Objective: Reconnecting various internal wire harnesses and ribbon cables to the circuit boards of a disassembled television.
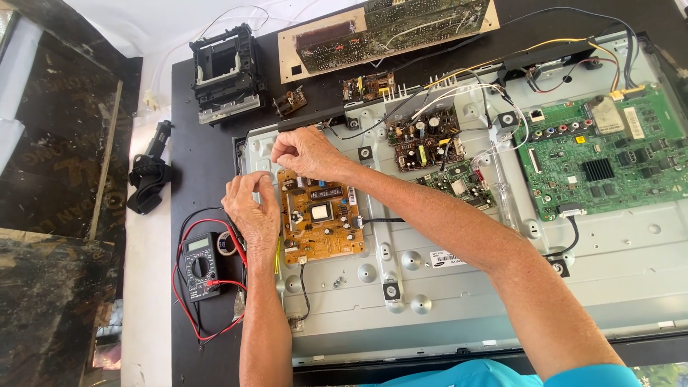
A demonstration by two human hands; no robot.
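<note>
Tan power-supply board (pixel 319 215) sits on the TV's metal back panel (pixel 459 287), left hand (pixel 251 208) curled on its left edge, right hand (pixel 304 152) pinching closed at its top-left corner; looks like seating or unfastening, next needs that corner freed squarely.

my left hand (pixel 252 211): bare, no glove, ring or watch | my right hand (pixel 307 152): bare, no glove | both forearms: uncovered up to the elbows | my sleeves (pixel 584 375): short, bright turquoise-blue cloth, plain, seen at bottom edge
</note>
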